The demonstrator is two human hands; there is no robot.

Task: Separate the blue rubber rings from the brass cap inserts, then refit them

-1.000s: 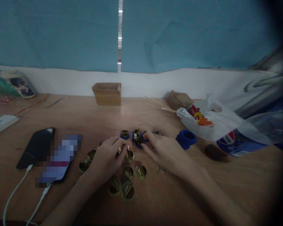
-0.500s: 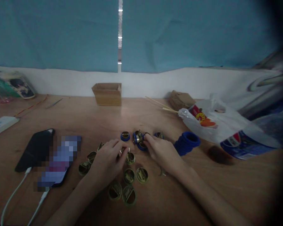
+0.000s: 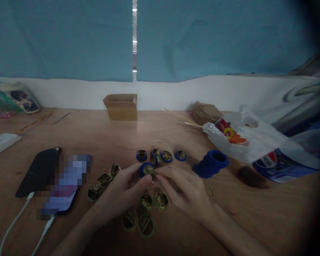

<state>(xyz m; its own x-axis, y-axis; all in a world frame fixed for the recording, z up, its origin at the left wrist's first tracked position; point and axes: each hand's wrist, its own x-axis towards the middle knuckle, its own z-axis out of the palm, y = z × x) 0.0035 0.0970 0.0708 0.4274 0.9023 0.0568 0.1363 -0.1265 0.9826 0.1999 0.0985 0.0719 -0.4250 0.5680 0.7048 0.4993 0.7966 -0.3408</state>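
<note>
A round, hollow brass-coloured piece with a blue rim (image 3: 146, 169) is between my two hands. My left hand (image 3: 125, 192) grips it from the left, thumb at its near side. From the right, the closed fingertips of my right hand (image 3: 184, 185) touch its edge; whether they pinch something small is hidden. Beyond them lie several similar blue-rimmed brass-coloured pieces (image 3: 167, 155). Nearer me are brass-coloured pieces without blue rims (image 3: 146, 224), with bars across their hollows. More of these (image 3: 104, 180) lie left of my left hand, partly covered by it.
A leaning stack of blue rings (image 3: 212, 164) stands at the right. Behind it lie a plastic bag (image 3: 256, 138) and a Pepsi-labelled container (image 3: 280, 165). Two phones (image 3: 66, 188) on white cables lie at the left; an open cardboard box (image 3: 122, 108) stands by the wall.
My right hand has come back from the blue-rimmed group toward my left hand. A blue-rimmed piece is now between them, held by my left hand.
</note>
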